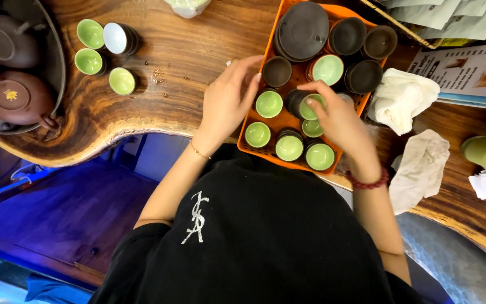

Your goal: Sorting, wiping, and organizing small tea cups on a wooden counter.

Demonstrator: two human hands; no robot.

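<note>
Curved wooden counter (187,45); orange tray (254,147); blue floor (57,214) below

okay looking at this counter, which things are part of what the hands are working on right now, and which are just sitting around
In hand:
- orange tray
- small green-lined cups in it
- tilted cup under the right hand
- dark cups and stacked saucers
- left hand, at the tray's edge

Lying about:
- four loose cups on the wooden counter
- brown teapots
- crumpled white cloths
- papers
</note>
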